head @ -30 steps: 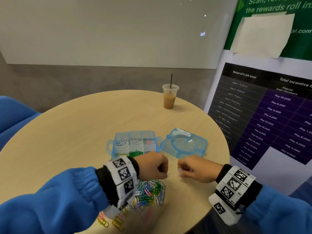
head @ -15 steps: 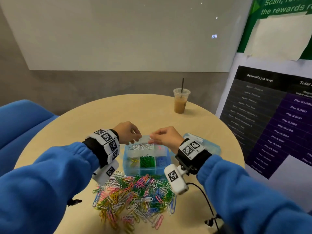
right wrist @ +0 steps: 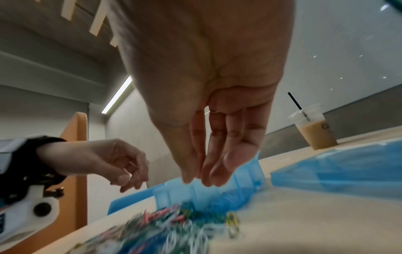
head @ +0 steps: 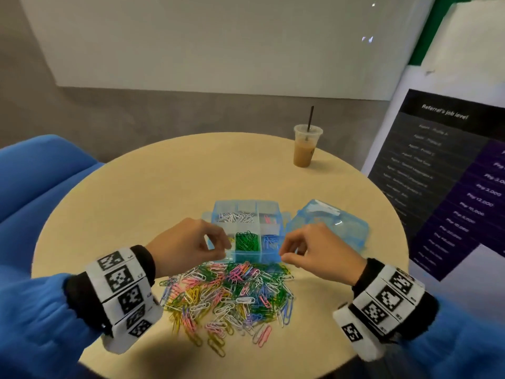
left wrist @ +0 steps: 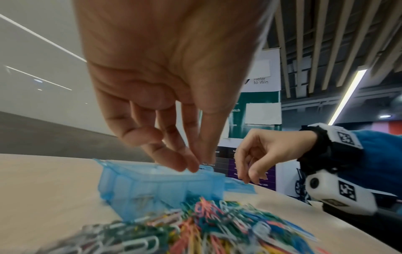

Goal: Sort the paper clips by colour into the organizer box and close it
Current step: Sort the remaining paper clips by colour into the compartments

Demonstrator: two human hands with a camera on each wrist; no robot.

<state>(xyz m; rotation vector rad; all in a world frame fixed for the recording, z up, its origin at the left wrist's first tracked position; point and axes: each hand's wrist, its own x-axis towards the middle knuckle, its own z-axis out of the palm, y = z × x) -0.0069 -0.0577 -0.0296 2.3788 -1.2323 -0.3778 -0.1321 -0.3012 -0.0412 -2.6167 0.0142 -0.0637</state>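
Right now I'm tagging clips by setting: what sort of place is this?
Probably an office break or meeting area: a referral-rewards poster, a round table with an iced coffee, and a blue sofa.

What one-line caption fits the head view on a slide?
Both hands, left hand and right hand, hover between a translucent blue plastic organizer box and a heap of mixed-colour paper clips on a round wooden table.

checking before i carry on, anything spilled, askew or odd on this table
Nothing looks spilled by accident. The loose paper clip pile lies mixed on the table, still unsorted. The organizer box sits open, its lid flat beside it. The iced coffee cup stands upright, well away.
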